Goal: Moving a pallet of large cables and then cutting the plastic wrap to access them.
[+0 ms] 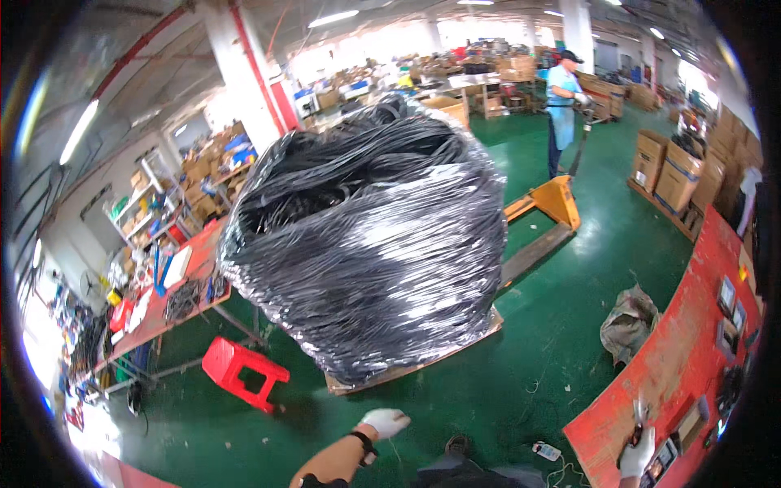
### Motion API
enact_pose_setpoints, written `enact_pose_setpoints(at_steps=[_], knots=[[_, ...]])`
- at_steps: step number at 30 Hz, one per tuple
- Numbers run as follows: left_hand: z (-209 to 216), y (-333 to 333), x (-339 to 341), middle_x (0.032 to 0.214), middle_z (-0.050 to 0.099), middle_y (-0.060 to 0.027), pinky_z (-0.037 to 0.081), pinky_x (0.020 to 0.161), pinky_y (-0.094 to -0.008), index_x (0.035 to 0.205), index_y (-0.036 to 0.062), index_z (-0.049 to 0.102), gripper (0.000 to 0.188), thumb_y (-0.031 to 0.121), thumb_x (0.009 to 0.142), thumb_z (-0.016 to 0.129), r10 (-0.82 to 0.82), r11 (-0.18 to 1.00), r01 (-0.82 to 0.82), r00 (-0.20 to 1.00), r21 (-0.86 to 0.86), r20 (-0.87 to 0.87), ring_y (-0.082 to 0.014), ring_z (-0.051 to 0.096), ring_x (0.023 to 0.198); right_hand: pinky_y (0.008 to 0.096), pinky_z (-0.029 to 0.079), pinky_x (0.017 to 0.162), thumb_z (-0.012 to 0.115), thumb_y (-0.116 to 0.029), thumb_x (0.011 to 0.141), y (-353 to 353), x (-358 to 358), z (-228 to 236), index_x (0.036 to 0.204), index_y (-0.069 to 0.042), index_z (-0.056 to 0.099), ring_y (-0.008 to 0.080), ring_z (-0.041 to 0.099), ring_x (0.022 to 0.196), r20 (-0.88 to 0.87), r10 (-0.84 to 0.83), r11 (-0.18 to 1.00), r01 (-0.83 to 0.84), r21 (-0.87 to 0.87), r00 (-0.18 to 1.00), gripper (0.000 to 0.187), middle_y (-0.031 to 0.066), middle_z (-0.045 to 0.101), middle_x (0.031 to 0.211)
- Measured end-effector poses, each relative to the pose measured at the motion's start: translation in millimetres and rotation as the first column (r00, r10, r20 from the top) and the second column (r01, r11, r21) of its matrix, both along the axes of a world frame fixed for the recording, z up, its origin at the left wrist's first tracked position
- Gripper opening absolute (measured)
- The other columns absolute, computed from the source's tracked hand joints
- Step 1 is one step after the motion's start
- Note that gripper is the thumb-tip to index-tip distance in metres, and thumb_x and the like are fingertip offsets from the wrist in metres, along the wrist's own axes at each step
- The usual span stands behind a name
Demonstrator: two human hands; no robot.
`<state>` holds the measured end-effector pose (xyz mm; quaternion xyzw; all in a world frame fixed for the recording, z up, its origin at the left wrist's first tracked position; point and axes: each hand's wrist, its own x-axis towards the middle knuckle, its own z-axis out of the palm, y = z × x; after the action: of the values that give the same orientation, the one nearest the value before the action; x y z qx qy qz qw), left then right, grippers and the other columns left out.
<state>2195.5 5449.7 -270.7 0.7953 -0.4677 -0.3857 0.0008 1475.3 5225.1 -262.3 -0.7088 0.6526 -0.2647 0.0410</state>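
Observation:
My left hand [384, 422], in a white glove, hangs over the green floor at the lower middle. Its fingers look loosely extended with nothing seen in them. Beyond it stands a tall stack of black cables [382, 268], wrapped in shiny clear film. The stack rests on a pallet [415, 371]. At the lower right my gloved right hand [639, 455] is closed around a dark-handled tool with a pale metal end [641, 411], just over the red table [651, 374]. The tool's exact kind is unclear.
A person [561, 106] in blue holds the handle of a yellow pallet truck [557, 203] at the stack's far right. Left of me stands a red stool [244, 372]. A sack [629, 324] and a white power strip [547, 450] lie on the floor. Cartons [677, 175] stand right.

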Motion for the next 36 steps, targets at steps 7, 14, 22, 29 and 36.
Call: enact_pose_setpoints(at_steps=[7, 14, 22, 29, 36], knots=[[87, 92, 124, 0.105, 0.079, -0.0175, 0.057, 0.089, -0.0529, 0.106, 0.0111, 0.077, 0.048, 0.053, 0.102, 0.054, 0.075, 0.996, -0.057, 0.951, -0.067, 0.3, -0.0417, 0.074, 0.102, 0.0523, 0.039, 0.061, 0.06, 0.002, 0.064, -176, 160, 192, 0.075, -0.002, 0.048, 0.0452, 0.052, 0.07, -0.382, 0.578, 0.686, -0.683, -0.252, 0.721, 0.016, 0.0194, 0.047, 0.076], [238, -9, 174, 0.082, 0.07, -0.0112, 0.054, 0.077, -0.0483, 0.09, 0.0109, 0.075, 0.024, 0.035, 0.091, 0.078, 0.066, 0.749, 0.35, 0.805, -0.562, 0.59, -0.0344, 0.069, 0.081, 0.0491, 0.054, 0.092, 0.083, 0.0, 0.069, -275, 381, 304, 0.121, -0.004, 0.067, 0.0467, 0.065, 0.105, -0.254, 0.634, 0.606, -0.673, -0.423, 0.731, 0.055, 0.0217, 0.065, 0.111], [346, -165, 226, 0.126, 0.068, -0.0173, 0.054, 0.096, -0.0495, 0.123, 0.0065, 0.068, 0.044, 0.026, 0.087, 0.083, 0.451, 0.383, 0.443, 0.676, -0.811, 0.582, -0.0408, 0.067, 0.111, 0.0484, 0.053, 0.072, 0.093, -0.022, 0.069, -263, 646, 338, 0.118, -0.009, 0.072, 0.0384, 0.064, 0.082, -0.303, 0.888, 0.201, -0.886, -0.418, 0.345, 0.055, 0.0136, 0.062, 0.09], [370, -212, 261, 0.129, 0.068, -0.0233, 0.053, 0.102, -0.0479, 0.143, 0.0084, 0.061, 0.072, 0.055, 0.09, 0.077, 0.381, 0.7, 0.242, 0.67, -0.672, 0.638, -0.042, 0.066, 0.12, 0.0469, 0.053, 0.07, 0.091, -0.03, 0.075, -280, 717, 339, 0.115, -0.009, 0.074, 0.0363, 0.065, 0.08, -0.283, 0.924, 0.102, -0.88, -0.464, 0.257, 0.048, 0.0124, 0.061, 0.086], [374, -249, 276, 0.131, 0.071, -0.0198, 0.054, 0.102, -0.0453, 0.139, 0.0095, 0.068, 0.076, 0.067, 0.089, 0.072, 0.231, 0.742, 0.176, 0.839, -0.647, 0.492, -0.0388, 0.069, 0.121, 0.0472, 0.056, 0.07, 0.088, -0.031, 0.078, -280, 713, 357, 0.118, -0.009, 0.071, 0.0368, 0.067, 0.079, -0.346, 0.881, 0.152, -0.884, -0.443, 0.325, 0.048, 0.0127, 0.063, 0.087]])
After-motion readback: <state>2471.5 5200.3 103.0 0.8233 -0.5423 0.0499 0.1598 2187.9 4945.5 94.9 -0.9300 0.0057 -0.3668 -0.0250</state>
